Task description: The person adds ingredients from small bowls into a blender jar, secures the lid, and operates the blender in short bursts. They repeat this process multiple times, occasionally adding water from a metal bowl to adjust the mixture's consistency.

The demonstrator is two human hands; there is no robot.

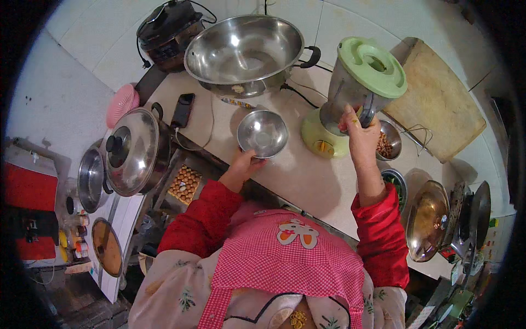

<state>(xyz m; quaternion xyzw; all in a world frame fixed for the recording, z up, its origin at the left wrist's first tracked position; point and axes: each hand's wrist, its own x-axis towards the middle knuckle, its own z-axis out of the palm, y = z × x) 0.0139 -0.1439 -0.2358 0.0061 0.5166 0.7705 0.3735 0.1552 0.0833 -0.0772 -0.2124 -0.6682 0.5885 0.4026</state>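
Observation:
My left hand (243, 167) grips the near rim of a small stainless steel bowl (263, 132), thumb at the edge and fingers below. Nothing shows inside this bowl. On the right, my right hand (363, 133) is closed around the handle of a blender jar (343, 88) with a pale green lid (372, 68). A hole is open in the middle of that lid. The jar is at the yellow-green blender base (322, 142), which has an orange knob; whether it is seated there I cannot tell. My wrist hides part of the handle.
A large steel basin (246, 49) stands behind the bowl. A phone (183, 110) on a cable and a lidded pot (133, 152) are to the left. Rightward are a bowl of nuts or beans (397, 140), a bowl of greens (404, 185), a cutting board (444, 98) and a domed lid (427, 222).

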